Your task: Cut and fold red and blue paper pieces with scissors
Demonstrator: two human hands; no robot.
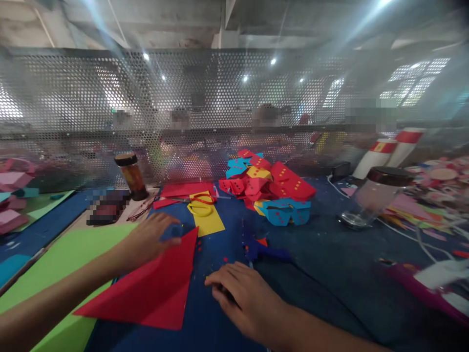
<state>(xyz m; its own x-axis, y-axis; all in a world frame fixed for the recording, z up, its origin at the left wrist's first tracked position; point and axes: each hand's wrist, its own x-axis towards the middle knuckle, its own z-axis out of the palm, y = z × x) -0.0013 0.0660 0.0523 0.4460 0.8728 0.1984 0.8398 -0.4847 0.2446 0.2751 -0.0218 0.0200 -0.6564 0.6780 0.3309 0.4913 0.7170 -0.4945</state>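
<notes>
My left hand (151,238) lies flat with fingers stretched out on the upper corner of a folded red paper triangle (150,288) on the blue table cover (322,264). My right hand (244,296) rests palm down on the cover to the right of the red paper, fingers curled over something dark that I cannot make out. Small red and yellow paper dots are scattered between the hands.
A green sheet (58,264) lies at left under my left arm. Yellow paper with scissors (200,201) sits behind, a pile of folded coloured paper pieces (269,188) beyond, a blue tool (262,249), a brown jar (132,176), a tilted clear jar (372,195). Perforated metal screen at back.
</notes>
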